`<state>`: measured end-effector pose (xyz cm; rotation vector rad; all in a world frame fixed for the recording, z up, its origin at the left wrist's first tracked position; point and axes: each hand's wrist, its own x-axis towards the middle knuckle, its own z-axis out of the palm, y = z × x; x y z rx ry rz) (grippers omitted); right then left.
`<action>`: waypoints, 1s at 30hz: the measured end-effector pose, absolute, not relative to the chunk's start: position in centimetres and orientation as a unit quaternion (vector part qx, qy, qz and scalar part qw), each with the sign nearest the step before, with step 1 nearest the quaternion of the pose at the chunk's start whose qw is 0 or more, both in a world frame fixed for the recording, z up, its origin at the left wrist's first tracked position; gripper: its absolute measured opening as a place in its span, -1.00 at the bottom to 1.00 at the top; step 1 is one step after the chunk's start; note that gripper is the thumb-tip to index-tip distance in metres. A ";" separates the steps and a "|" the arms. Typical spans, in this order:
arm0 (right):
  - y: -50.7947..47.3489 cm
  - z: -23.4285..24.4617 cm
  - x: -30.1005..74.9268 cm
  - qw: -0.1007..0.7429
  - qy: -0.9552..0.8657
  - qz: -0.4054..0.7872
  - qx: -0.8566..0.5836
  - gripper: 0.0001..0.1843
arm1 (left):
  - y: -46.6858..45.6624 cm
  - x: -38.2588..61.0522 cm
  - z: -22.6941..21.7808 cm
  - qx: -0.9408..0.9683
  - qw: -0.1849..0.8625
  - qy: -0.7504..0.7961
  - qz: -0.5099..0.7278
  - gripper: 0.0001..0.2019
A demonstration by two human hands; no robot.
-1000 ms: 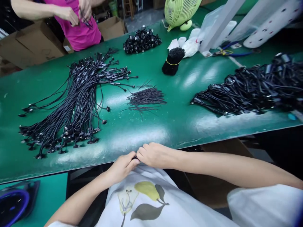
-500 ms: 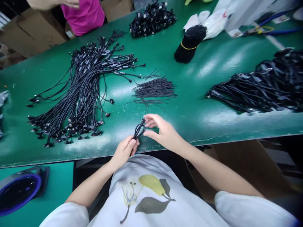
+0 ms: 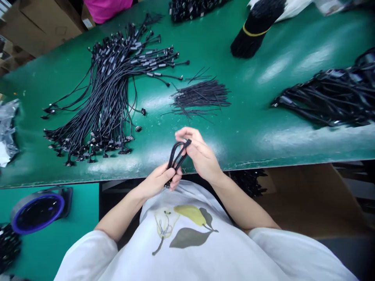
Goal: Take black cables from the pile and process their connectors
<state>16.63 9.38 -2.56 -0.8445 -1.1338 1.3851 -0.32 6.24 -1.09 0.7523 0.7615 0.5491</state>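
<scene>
A folded black cable (image 3: 176, 157) hangs between both hands at the green table's (image 3: 249, 128) near edge. My left hand (image 3: 159, 180) pinches its lower end. My right hand (image 3: 199, 154) grips the upper end, where a connector pokes out by the fingers. A big fan of loose black cables (image 3: 108, 89) lies to the left. Thin black ties (image 3: 202, 96) are scattered just beyond my hands.
A heap of coiled cables (image 3: 331, 99) lies at the right. A banded bundle of black ties (image 3: 253, 29) stands at the back, with small black parts (image 3: 190, 7) further left. A blue-rimmed device (image 3: 39, 207) sits low left. Someone in pink (image 3: 107, 8) is across the table.
My hands have risen from my lap to the table edge, and the cable is now folded into a loop between them. The view has tilted down.
</scene>
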 end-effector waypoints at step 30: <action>10.6 -3.6 16.4 0.483 -0.509 0.573 -0.423 -0.60 | 6.8 1.4 -2.6 0.203 0.835 0.422 0.289 -0.57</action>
